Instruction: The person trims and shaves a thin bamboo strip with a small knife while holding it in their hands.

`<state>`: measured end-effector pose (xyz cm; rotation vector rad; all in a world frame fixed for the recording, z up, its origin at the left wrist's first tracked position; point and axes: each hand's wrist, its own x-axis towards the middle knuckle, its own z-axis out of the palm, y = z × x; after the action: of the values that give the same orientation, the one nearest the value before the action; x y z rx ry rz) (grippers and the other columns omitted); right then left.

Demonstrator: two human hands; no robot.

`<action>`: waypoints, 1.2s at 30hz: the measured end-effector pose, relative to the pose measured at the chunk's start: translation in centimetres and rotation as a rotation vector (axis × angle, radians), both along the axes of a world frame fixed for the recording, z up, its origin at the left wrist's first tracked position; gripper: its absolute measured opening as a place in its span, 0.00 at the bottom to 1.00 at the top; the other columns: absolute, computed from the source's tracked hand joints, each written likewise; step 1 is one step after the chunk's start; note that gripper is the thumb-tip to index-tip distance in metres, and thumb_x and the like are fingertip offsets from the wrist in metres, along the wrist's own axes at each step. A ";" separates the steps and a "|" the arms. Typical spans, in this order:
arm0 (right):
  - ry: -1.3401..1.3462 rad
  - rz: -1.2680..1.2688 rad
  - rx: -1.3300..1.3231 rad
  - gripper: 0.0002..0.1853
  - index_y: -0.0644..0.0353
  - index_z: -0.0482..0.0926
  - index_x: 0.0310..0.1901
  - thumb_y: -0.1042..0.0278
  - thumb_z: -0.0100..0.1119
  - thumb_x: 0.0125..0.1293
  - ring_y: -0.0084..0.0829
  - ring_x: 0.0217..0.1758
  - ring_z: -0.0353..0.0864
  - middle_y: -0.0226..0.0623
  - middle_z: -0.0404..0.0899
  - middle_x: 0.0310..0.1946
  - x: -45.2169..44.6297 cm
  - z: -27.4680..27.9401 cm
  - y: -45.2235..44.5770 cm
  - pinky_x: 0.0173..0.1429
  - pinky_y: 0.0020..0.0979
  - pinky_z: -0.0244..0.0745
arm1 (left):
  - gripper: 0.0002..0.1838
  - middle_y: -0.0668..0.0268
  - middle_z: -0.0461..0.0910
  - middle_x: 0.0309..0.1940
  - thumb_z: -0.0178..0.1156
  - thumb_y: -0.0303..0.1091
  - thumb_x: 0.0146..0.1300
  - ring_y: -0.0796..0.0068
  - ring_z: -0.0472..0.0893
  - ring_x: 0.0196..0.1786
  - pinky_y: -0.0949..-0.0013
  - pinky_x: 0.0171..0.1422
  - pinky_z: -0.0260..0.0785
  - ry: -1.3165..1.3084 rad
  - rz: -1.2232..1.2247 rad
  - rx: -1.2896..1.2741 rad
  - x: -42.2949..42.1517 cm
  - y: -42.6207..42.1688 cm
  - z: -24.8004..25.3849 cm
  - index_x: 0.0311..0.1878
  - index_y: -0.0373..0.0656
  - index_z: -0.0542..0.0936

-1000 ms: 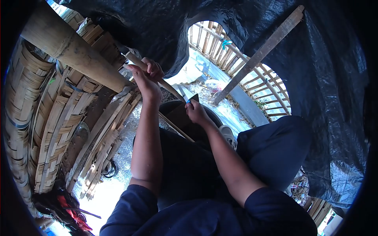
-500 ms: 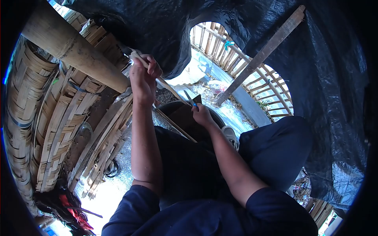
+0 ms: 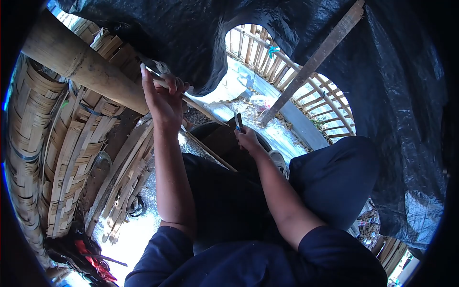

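- Under a sheet of black plastic (image 3: 406, 95), a person in a dark shirt (image 3: 248, 265) and dark trousers (image 3: 334, 177) sits with both forearms stretched forward, working with bare hands.
- At upper left of centre, the left hand (image 3: 164, 103) is closed around a slender pale stick (image 3: 203, 110), fingers curled over it and thumb extended near its upper end.
- From that grip the stick slants down to the right, its lower end above a dark round container (image 3: 262, 139) between the legs and just beside the other hand.
- Near the container's far side, the right hand (image 3: 246, 138) is folded around a knife (image 3: 237, 125) with a touch of blue at the handle, its narrow blade pointing up and away from the body. Whether the blade meets the stick cannot be told.
- Below the stick, a second thin strip (image 3: 210, 152) lies at a similar slant, close to the lap.
- Beside the container, a light-coloured shoe (image 3: 278, 160) shows next to the bent right leg.
- Along the left side stand rolls of woven bamboo (image 3: 36, 110), a thick bamboo pole (image 3: 91, 67) angled above them, and split strips (image 3: 126, 184) in a loose bundle nearer the arm.
- Beyond the plastic's opening, a slatted bamboo fence (image 3: 318, 91) catches bright light, a wooden plank (image 3: 315, 67) leaning across the view.
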<state>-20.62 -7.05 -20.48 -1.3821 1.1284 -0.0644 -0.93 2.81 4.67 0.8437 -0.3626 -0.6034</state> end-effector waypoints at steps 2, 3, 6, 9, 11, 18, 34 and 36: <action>-0.029 -0.027 0.048 0.15 0.59 0.73 0.36 0.53 0.50 0.70 0.18 0.16 0.65 0.26 0.68 0.19 0.1 -0.2 0.0 0.18 0.26 0.63 | 0.35 0.72 0.56 0.14 0.40 0.65 0.67 0.76 0.58 0.23 0.67 0.39 0.57 -0.017 0.011 0.002 -0.1 -0.2 0.0 0.15 0.45 0.67; -0.020 -0.066 0.102 0.18 0.58 0.72 0.36 0.50 0.48 0.70 0.17 0.15 0.63 0.26 0.67 0.18 0.3 0.2 0.0 0.17 0.25 0.59 | 0.35 0.72 0.56 0.14 0.40 0.65 0.67 0.76 0.57 0.23 0.68 0.39 0.57 -0.007 0.000 -0.011 -0.2 -0.3 -0.1 0.15 0.45 0.66; 0.012 -0.133 0.219 0.24 0.57 0.72 0.34 0.42 0.43 0.70 0.17 0.13 0.60 0.25 0.65 0.16 0.3 1.4 -0.2 0.16 0.24 0.53 | 0.34 0.72 0.55 0.13 0.40 0.64 0.68 0.76 0.58 0.23 0.68 0.39 0.57 0.006 -0.014 -0.009 -0.2 -0.7 -0.7 0.15 0.45 0.66; 0.098 -0.156 0.263 0.30 0.56 0.72 0.30 0.33 0.35 0.69 0.18 0.12 0.57 0.24 0.62 0.14 0.9 2.6 -0.4 0.16 0.25 0.50 | 0.34 0.71 0.56 0.12 0.39 0.62 0.68 0.76 0.60 0.23 0.67 0.40 0.59 0.018 -0.021 0.017 -0.2 -0.7 -0.7 0.15 0.44 0.67; 0.163 -0.156 0.248 0.33 0.55 0.72 0.28 0.30 0.31 0.68 0.18 0.11 0.56 0.23 0.60 0.13 1.8 2.7 -0.3 0.16 0.25 0.49 | 0.34 0.71 0.57 0.12 0.39 0.62 0.68 0.75 0.61 0.24 0.67 0.41 0.60 0.030 -0.028 0.032 0.1 -0.7 -0.8 0.16 0.44 0.67; -0.035 -0.017 -0.355 0.33 0.67 0.80 0.33 0.43 0.33 0.72 0.56 0.36 0.80 0.58 0.80 0.28 6.7 5.3 5.1 0.43 0.48 0.74 | 0.31 0.69 0.61 0.12 0.37 0.57 0.65 0.74 0.63 0.23 0.69 0.35 0.60 -0.011 0.159 0.014 -1.8 -1.3 1.0 0.15 0.42 0.67; -0.189 -0.011 -0.352 0.27 0.66 0.81 0.37 0.50 0.37 0.73 0.57 0.40 0.80 0.57 0.81 0.29 7.0 9.7 5.8 0.47 0.50 0.74 | 0.39 0.63 0.66 0.18 0.31 0.68 0.67 0.67 0.72 0.20 0.72 0.17 0.63 -0.068 -0.358 -0.135 0.2 0.2 -1.0 0.15 0.42 0.66; -0.190 -0.004 -0.325 0.27 0.66 0.81 0.38 0.50 0.37 0.72 0.57 0.41 0.80 0.57 0.81 0.30 7.0 9.8 5.6 0.48 0.50 0.74 | 0.40 0.64 0.68 0.16 0.30 0.69 0.66 0.69 0.71 0.16 0.75 0.14 0.58 -0.184 -0.563 -0.283 2.6 0.1 -2.8 0.16 0.43 0.70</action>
<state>-13.62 -1.44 -10.72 -1.6224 0.9902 -0.3886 1.63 2.91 1.87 0.5190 -0.8483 -0.9706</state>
